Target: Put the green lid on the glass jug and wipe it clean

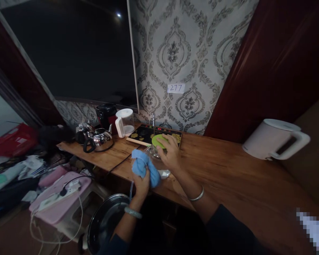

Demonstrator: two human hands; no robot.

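Observation:
My left hand (141,184) is closed round a bunched blue cloth (145,168), held over the table's front edge. To its right, my right hand (172,154) has its thumb and fingers curved at the edge of a round green lid (158,141). Beneath the lid is a clear glass vessel (153,152), partly covered by the hand and the cloth. A pale handle-like piece (164,173) shows between my wrists; what it belongs to cannot be made out. Behind them lies a black induction cooktop (142,133) with gold flowers and a thin metal tap (154,120).
A steel kettle (99,140) and a clear jug with white handle (125,124) stand at the left. A white electric kettle (275,140) is at the right. Below the wooden table (215,170) are a dark pot (108,216) and a pink stool (55,212) with a power strip.

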